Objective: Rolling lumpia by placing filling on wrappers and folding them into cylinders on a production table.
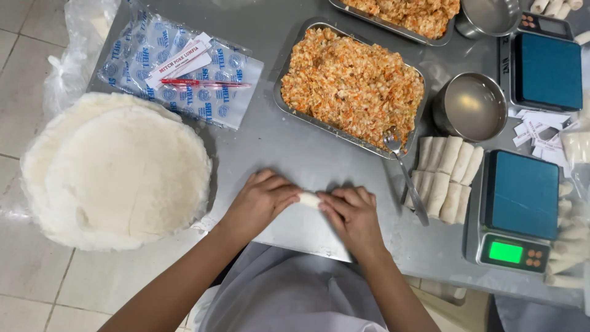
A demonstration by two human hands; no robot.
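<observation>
roll: a small pale wrapper roll (309, 199) lies on the steel table (276, 147) near its front edge, mostly hidden under both hands
left hand: left hand (261, 201) lies palm down, fingers curled over the roll's left end, pressing it
right hand: right hand (350, 212) does the same at the right end, fingertips touching the left hand's
step: judged to be the rolling of a filled wrapper into a tight tube
next move: calls for even pressure from both palms so the ends stay level
filling: tray of orange-flecked filling (353, 83) behind the hands, a fork (402, 169) on its front rim
finished rolls: stack (444, 175) right of the fork
wrappers: round white pile (117, 172) at the left edge
package: clear bag with blue print (178, 74) at the back left corner, white slips and a red pen on it
labels: small white slips (538, 126) between two blue-topped scales (522, 197)
</observation>
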